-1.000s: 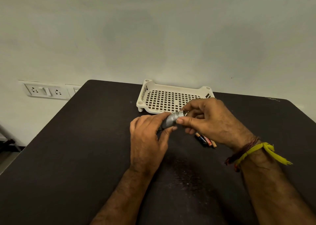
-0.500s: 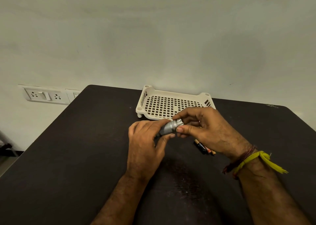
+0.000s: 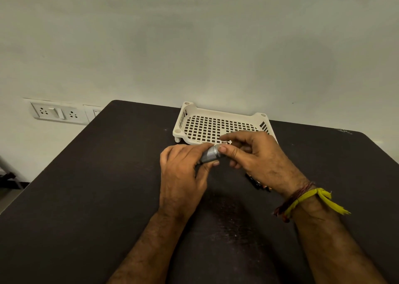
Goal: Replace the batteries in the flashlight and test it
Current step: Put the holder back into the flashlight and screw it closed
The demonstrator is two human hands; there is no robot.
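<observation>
A small grey metal flashlight [image 3: 209, 153] with a knurled end lies between both hands above the dark table [image 3: 97, 186]. My left hand [image 3: 183, 173] wraps its body, thumb under and fingers over it. My right hand [image 3: 257, 156] pinches the flashlight's right end between thumb and forefinger. Loose batteries [image 3: 259, 183], black with orange ends, lie on the table, partly hidden under my right wrist. Most of the flashlight is hidden by my fingers.
A white perforated plastic tray [image 3: 203, 115] stands at the table's far edge, just behind my hands. A wall socket panel [image 3: 58, 113] sits on the wall at the left. Threads and a yellow band [image 3: 306, 199] circle my right wrist.
Both hands and the flashlight have stayed together in nearly the same place; my right fingers have shifted slightly on the flashlight's end. The view has tilted a little.
</observation>
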